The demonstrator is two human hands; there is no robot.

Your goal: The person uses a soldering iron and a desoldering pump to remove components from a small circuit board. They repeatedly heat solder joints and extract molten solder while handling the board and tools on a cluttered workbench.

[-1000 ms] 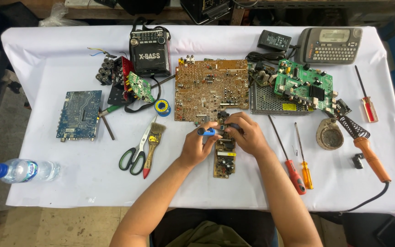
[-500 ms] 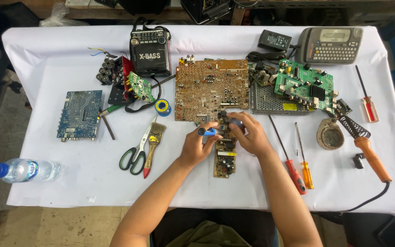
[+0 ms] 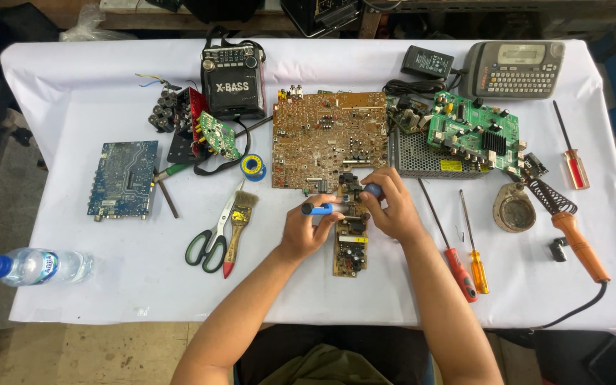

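Near edge, centre: small circuit board (image 3: 350, 244); left hand (image 3: 306, 229) grips blue-handled tool (image 3: 318, 209), right hand (image 3: 388, 208) clenches a dark-blue knob-like part over its top end. Left near corner: water bottle (image 3: 33, 265), blue cap. Far edge: black radio (image 3: 233, 79), white-lettered label.

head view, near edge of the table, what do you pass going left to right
water bottle → scissors → brush → small circuit board under both hands → red screwdriver → yellow screwdriver → soldering iron

An electronics repair workshop: circuit boards (image 3: 328, 139), a soldering iron (image 3: 568, 224), screwdrivers (image 3: 458, 260) and solder (image 3: 252, 167) on a cloth-covered bench (image 3: 80, 100).
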